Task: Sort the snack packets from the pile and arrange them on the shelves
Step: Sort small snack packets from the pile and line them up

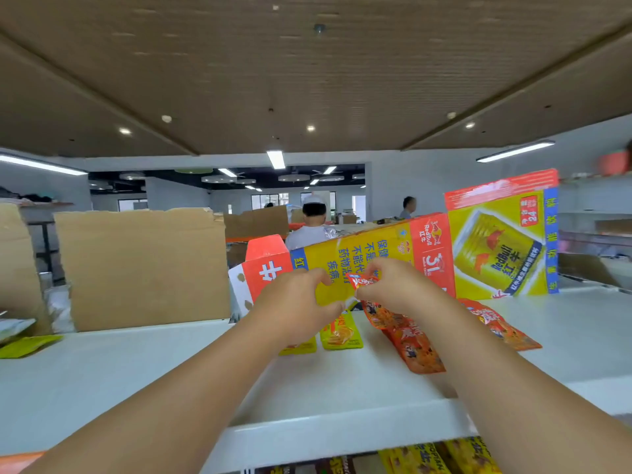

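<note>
Right hand point(393, 289) pinches the far end of the red packet point(410, 340), fingers clamped on its crimped top. Left hand point(294, 302) is curled just beside it; whether it grips anything cannot be told. The packet rests on the top shelf point(136, 371), printed face up, long axis running from the pinch at far-left to near-right. Risks: the thin pinch may slip on glossy film; dragging could skew the yellow packets point(342, 333) just left; the leaning carton point(376, 254) behind could be nudged.

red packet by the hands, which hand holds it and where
The right hand pinches the red packet near its top end; for the left hand, cannot tell.
</note>
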A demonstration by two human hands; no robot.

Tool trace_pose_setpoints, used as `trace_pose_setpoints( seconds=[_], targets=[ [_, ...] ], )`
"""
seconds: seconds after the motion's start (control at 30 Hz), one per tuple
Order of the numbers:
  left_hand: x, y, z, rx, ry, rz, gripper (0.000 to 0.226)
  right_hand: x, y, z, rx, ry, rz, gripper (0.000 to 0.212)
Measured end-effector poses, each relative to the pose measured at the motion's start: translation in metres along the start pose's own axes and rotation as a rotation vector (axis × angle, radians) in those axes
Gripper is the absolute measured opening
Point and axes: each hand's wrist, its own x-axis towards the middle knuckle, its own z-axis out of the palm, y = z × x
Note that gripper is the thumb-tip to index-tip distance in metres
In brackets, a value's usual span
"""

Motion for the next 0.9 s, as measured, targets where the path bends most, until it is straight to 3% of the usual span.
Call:
trace_pose_setpoints(
  seconds=[0.4, 0.9],
  targets=[
    [0.024, 0.086, 0.042, -0.13, -0.109, 0.146, 0.047, -0.049, 0.1, -0.071, -0.049, 0.169, 0.234, 0.032],
    [0.059, 0.129, 0.075, -0.137, -0.206, 0.244, 0.045, -0.045, 0.161, -0.078, -0.159, 0.169, 0.337, 0.032]
  ],
)
